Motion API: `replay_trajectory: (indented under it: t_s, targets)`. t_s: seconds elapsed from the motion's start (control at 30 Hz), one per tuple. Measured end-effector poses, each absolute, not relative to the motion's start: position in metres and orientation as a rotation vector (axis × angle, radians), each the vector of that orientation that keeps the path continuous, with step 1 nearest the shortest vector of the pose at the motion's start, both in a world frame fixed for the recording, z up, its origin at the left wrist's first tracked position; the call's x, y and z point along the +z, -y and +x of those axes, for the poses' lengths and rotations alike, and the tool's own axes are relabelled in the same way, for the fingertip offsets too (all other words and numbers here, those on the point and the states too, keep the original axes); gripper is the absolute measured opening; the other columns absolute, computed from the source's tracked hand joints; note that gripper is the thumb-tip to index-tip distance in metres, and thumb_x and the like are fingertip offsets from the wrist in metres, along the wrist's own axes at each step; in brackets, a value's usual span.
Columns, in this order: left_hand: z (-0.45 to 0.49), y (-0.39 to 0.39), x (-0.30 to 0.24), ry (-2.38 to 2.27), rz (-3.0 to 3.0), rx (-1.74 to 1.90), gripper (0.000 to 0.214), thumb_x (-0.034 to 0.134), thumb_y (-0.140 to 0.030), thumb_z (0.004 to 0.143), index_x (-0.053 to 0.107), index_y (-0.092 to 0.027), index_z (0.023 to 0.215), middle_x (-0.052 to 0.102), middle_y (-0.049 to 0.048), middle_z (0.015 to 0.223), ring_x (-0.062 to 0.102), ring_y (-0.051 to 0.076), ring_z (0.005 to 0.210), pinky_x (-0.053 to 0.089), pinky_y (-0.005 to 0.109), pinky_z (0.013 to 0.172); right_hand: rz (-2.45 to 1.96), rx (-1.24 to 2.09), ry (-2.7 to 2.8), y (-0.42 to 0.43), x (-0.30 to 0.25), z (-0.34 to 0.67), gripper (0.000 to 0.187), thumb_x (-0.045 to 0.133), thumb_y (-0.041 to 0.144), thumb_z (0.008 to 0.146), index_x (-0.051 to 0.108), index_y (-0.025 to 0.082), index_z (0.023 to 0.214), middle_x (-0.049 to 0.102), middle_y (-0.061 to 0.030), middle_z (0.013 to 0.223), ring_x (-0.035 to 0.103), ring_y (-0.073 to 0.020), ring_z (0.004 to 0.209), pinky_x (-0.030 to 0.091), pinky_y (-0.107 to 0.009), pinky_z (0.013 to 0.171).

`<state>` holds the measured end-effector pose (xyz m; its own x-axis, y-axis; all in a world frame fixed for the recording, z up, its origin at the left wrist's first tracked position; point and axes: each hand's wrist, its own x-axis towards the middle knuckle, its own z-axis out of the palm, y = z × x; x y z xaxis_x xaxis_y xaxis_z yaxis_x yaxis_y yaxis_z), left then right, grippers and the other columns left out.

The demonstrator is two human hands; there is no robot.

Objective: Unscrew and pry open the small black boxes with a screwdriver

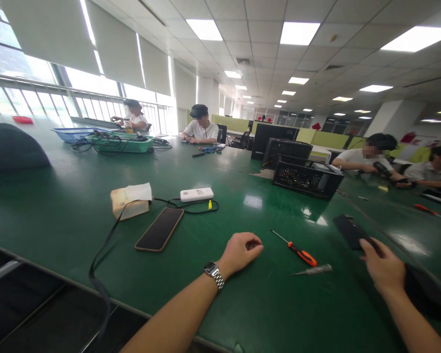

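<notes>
Bright office space (272, 54) backs a broad green counter (220, 169). Toward its far side stands a black metal case (305, 179), its inside too small to make out. Farther left, a green basket (137, 145) holds tangled dark cables (108, 137), beside a blue basket (61, 134). The left hand (241, 251) is loosely curled at the counter; whether it holds anything, I cannot tell. The right hand (384, 267) grips a dark flat device (351, 231) over the counter, right of an orange-handled screwdriver (306, 256). White tissue (141, 191) pokes from a soft pack (132, 210).
</notes>
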<state>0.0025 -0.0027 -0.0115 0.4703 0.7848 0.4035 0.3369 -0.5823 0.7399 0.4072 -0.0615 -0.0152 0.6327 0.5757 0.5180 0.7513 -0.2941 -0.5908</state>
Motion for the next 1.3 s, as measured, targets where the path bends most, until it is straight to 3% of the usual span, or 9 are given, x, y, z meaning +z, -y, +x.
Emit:
replay_trajectory:
  t_s: [0.07,0.13,0.2,0.27,0.43,0.57,0.77,1.3]
  targets:
    - [0.002,0.003,-0.011,-0.932,2.136,1.043,0.020,0.063,-0.029,0.083,0.068,-0.017,0.097,0.068,0.0040,0.091,0.061,0.016,0.076,0.049,0.025,0.068,-1.903,-0.126,1.219,0.060,-0.014,0.367,0.066,0.044,0.059,0.083,0.058,0.011,0.125,0.072,-0.0120,0.084,0.070,-0.0265,0.071,0.053,-0.034,0.061]
    - [0.001,0.003,-0.011,-0.948,2.134,1.096,0.033,0.067,-0.031,0.080,0.064,-0.020,0.111,0.064,0.0062,0.106,0.061,0.019,0.088,0.050,0.029,0.078,-1.782,-0.015,1.469,0.058,-0.012,0.318,0.058,0.049,0.057,0.082,0.060,0.018,0.123,0.071,-0.0079,0.105,0.069,-0.0238,0.089,0.054,-0.031,0.077]
    - [0.000,0.003,-0.009,-0.961,2.151,1.141,0.051,0.071,-0.032,0.076,0.056,-0.021,0.124,0.057,0.0089,0.121,0.056,0.023,0.106,0.047,0.035,0.092,-1.524,0.084,1.956,0.057,-0.009,0.272,0.054,0.043,0.047,0.090,0.054,0.010,0.128,0.064,-0.0154,0.120,0.062,-0.0266,0.106,0.049,-0.039,0.092]
    - [-0.002,0.004,-0.008,-0.956,2.202,1.125,0.063,0.075,-0.034,0.072,0.052,-0.022,0.130,0.052,0.0102,0.129,0.049,0.026,0.117,0.040,0.040,0.101,-1.397,0.143,2.134,0.057,-0.005,0.237,0.048,0.048,0.044,0.089,0.057,0.016,0.127,0.064,-0.0112,0.121,0.059,-0.0237,0.110,0.046,-0.037,0.097]
    - [-0.004,0.005,-0.006,-0.900,2.307,0.921,0.041,0.073,-0.039,0.075,0.065,-0.021,0.111,0.065,0.0078,0.108,0.056,0.026,0.102,0.044,0.038,0.093,-1.412,0.125,2.177,0.058,-0.002,0.239,0.043,0.054,0.047,0.086,0.062,0.024,0.122,0.066,-0.0074,0.118,0.056,-0.0256,0.112,0.042,-0.044,0.099]
    - [-0.005,0.006,-0.004,-0.893,2.302,0.946,0.044,0.073,-0.036,0.073,0.063,-0.019,0.112,0.064,0.0077,0.109,0.057,0.025,0.100,0.045,0.035,0.090,-1.712,0.058,1.887,0.055,-0.012,0.290,0.051,0.056,0.054,0.081,0.065,0.019,0.117,0.067,-0.0118,0.114,0.059,-0.0304,0.104,0.046,-0.049,0.089]
    - [-0.006,0.009,-0.002,-0.876,2.347,0.882,0.038,0.073,-0.037,0.071,0.065,-0.019,0.104,0.066,0.0058,0.098,0.060,0.023,0.090,0.048,0.030,0.079,-1.772,0.191,1.749,0.056,-0.018,0.309,0.031,0.066,0.051,0.070,0.074,0.021,0.075,0.071,-0.0060,0.078,0.063,-0.0258,0.072,0.048,-0.037,0.065]
    - [-0.006,0.002,-0.011,-1.075,2.284,1.079,0.035,0.074,-0.036,0.070,0.065,-0.020,0.100,0.064,0.0045,0.096,0.059,0.022,0.088,0.047,0.032,0.080,-1.198,0.516,1.038,0.063,-0.009,0.293,0.040,0.065,0.055,0.075,0.066,0.017,0.089,0.064,-0.0026,0.067,0.059,-0.0163,0.055,0.050,-0.030,0.051]
